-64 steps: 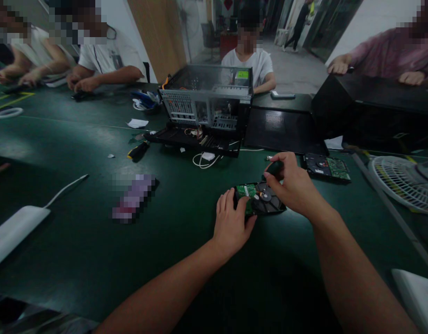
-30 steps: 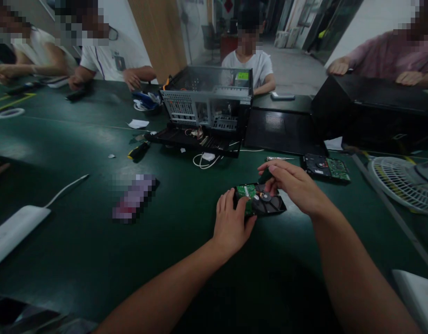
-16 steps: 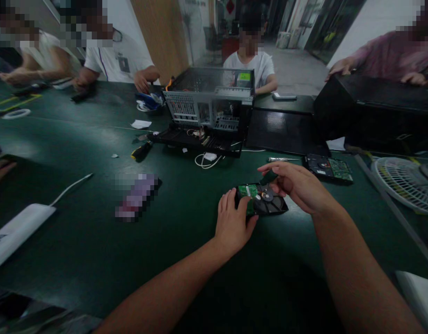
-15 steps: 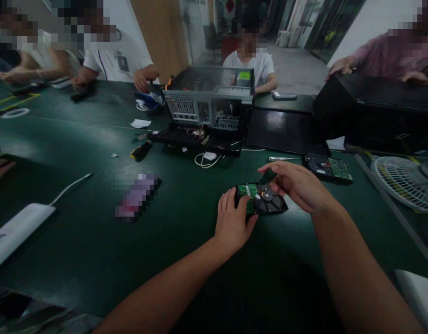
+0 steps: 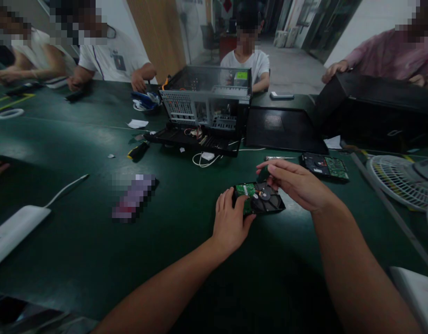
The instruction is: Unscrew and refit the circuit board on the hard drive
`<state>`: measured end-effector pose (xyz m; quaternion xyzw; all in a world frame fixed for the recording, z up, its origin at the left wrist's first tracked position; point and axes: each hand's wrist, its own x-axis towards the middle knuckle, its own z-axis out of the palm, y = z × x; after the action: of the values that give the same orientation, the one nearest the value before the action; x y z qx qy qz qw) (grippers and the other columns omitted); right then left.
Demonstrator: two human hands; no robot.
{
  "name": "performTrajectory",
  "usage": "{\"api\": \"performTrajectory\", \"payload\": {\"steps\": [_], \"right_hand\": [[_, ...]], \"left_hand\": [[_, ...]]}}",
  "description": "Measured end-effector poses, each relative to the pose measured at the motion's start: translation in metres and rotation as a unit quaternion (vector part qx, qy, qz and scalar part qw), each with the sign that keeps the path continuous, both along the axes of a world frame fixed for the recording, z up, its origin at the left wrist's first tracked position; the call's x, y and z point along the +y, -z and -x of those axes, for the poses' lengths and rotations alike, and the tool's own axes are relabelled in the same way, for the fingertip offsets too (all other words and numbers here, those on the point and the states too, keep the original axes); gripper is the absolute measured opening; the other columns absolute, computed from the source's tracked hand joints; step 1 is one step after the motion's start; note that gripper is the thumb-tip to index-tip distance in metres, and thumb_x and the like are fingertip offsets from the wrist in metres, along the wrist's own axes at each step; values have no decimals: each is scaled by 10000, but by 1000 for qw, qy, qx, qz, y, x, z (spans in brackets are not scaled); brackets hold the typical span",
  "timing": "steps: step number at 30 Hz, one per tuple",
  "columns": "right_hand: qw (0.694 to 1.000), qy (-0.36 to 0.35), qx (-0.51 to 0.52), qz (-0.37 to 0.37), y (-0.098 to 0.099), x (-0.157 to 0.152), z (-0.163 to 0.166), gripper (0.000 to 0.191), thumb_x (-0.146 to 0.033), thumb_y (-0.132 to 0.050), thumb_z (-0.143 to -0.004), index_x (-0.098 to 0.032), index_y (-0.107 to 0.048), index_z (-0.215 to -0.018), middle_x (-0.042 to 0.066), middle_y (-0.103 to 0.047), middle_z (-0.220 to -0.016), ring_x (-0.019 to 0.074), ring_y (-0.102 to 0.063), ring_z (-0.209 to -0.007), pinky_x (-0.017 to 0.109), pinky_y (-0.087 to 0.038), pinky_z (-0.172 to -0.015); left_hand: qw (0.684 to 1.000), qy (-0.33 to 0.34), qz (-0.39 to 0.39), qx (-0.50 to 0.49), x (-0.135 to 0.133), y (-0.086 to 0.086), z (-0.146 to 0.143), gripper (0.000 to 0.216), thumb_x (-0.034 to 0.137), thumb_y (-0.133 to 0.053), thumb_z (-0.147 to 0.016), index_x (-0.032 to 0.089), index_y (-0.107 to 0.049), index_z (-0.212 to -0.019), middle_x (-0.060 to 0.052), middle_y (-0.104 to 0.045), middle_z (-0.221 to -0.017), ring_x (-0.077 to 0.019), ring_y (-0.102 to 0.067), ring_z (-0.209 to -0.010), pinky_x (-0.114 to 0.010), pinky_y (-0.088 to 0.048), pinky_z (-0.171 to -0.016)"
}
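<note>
A hard drive (image 5: 269,200) lies on the green table with its circuit board side up. My left hand (image 5: 231,215) grips its left end, fingers on the far edge and board, thumb at the near edge. Over the drive's middle, my right hand (image 5: 292,183) is closed on a small screwdriver (image 5: 263,173) with a dark handle. Its thin shaft points down at the drive; whether the tip sits in a screw is too small to tell. A second hard drive (image 5: 324,167) rests beyond my right hand, near a slim metal tool (image 5: 278,158).
An opened computer case (image 5: 205,104) stands ahead, beside a black side panel (image 5: 283,130). A phone (image 5: 135,197), a yellow-black screwdriver (image 5: 138,150) and a white power strip (image 5: 21,232) lie leftward. Rightward are a white fan (image 5: 395,183) and a black case (image 5: 381,106). Several people sit around.
The whole view has shifted slightly, so things appear a little further left. My right hand and the screwdriver keep nearly the same place over the drive. My left hand's grip is unchanged.
</note>
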<state>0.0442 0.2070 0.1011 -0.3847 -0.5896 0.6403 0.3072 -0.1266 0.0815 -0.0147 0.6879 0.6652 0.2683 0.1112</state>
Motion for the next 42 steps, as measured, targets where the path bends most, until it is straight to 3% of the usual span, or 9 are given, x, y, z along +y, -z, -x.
{"api": "performTrajectory", "payload": {"steps": [5, 9, 16, 20, 23, 29, 36, 39, 42], "right_hand": [[998, 48, 4, -36, 2, 2, 1, 191, -382, -817, -860, -227, -795, -970, 56, -741, -1091, 144, -575, -786, 304, -446, -683], [998, 56, 4, -14, 1, 2, 2, 230, -335, -783, -862, -245, -806, -1073, 37, -730, -958, 126, -551, -683, 288, -417, -598], [999, 30, 7, 42, 0, -3, 5, 186, -382, -705, -929, -205, -765, -927, 11, -624, -657, 141, -558, -592, 282, -409, -527], [997, 7, 41, 66, -1, -5, 7, 170, -368, -738, -923, -217, -736, -1001, 46, -732, -904, 134, -616, -635, 285, -471, -555], [996, -5, 60, 73, -1, -5, 8, 207, -376, -733, -937, -235, -747, -1088, 52, -728, -1065, 131, -649, -673, 280, -498, -561], [994, -14, 70, 81, -1, -4, 6, 224, -416, -764, -931, -221, -736, -1036, 79, -740, -1127, 160, -689, -774, 295, -540, -626], [999, 32, -8, -34, 1, 4, -5, 298, -432, -809, -893, -264, -764, -1136, 48, -747, -1069, 143, -585, -749, 295, -458, -631], [998, 31, -12, -48, 2, 6, -6, 223, -405, -813, -880, -244, -797, -1035, 50, -734, -1083, 147, -571, -774, 299, -454, -646], [999, 32, 2, -11, 1, 3, -2, 179, -373, -835, -852, -222, -764, -917, 58, -752, -1104, 126, -554, -726, 296, -451, -639]], "left_hand": [[1000, 3, 0, 0, 0, 0, 0, 484, 356, -678, -976, 241, -531, -1423, -176, -373, -1628, -398, -361, -1530, -645, -352, -1239], [1000, -1, -8, 1, 0, 1, 0, 489, 351, -686, -970, 247, -530, -1421, -173, -383, -1622, -400, -375, -1520, -656, -363, -1229], [1000, 0, -9, 3, 0, 3, -1, 480, 349, -685, -968, 230, -548, -1413, -189, -379, -1623, -403, -360, -1531, -640, -352, -1243], [1000, -1, -12, -2, 0, 4, -1, 497, 351, -696, -960, 247, -539, -1420, -179, -390, -1619, -404, -372, -1524, -656, -364, -1229], [1000, -2, -10, -5, 1, 2, -1, 497, 351, -701, -957, 252, -541, -1418, -172, -393, -1615, -403, -380, -1520, -656, -367, -1226], [1000, 0, -5, -6, 0, -1, -1, 486, 348, -694, -963, 244, -541, -1412, -177, -391, -1620, -398, -374, -1525, -652, -359, -1231], [1000, 2, -3, -4, 0, 0, 1, 492, 353, -691, -964, 242, -538, -1419, -183, -388, -1624, -402, -371, -1526, -657, -362, -1228], [1000, 1, -5, -4, 0, 1, 1, 510, 348, -698, -958, 254, -527, -1429, -170, -386, -1626, -400, -372, -1527, -665, -363, -1227], [1000, 2, -4, -4, 0, 1, 0, 493, 341, -692, -961, 239, -540, -1419, -179, -382, -1627, -404, -370, -1527, -657, -357, -1234]]}}
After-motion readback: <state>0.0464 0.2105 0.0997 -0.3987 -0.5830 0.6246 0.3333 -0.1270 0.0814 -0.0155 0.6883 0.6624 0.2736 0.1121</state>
